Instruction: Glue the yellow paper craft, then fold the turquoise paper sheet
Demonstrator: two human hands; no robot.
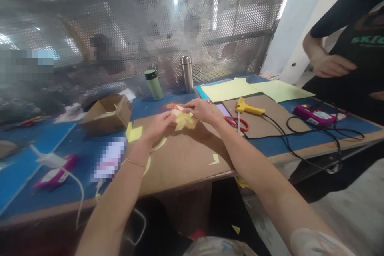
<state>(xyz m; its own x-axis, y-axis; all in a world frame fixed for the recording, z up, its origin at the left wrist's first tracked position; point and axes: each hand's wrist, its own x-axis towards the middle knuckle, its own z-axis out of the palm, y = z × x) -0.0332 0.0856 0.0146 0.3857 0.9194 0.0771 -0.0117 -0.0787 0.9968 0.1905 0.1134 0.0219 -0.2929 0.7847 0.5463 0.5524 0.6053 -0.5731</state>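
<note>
A small pale-yellow folded paper piece [184, 120], with points like a flower or star, is held between my two hands above the brown cardboard sheet [177, 164]. My left hand [160, 127] grips its left side, the fingers closed on the edge. From the upper right, my right hand [202, 111] has bent fingers on its top edge. The fingertips behind the paper are partly hidden. Yellow paper scraps [215, 159] lie on the cardboard, and curved paper strips show beside my left wrist. A yellow folded note [134, 133] sits at the cardboard's left edge.
Right of my hands are red-handled scissors [244, 123], a yellow glue gun [249, 107] with a black cord and large yellow sheets [229, 90]. Further left stands an open cardboard box [108, 118]. A green tumbler [154, 85] and steel flask [187, 74] stand behind. Another person's hand [334, 65] is at right.
</note>
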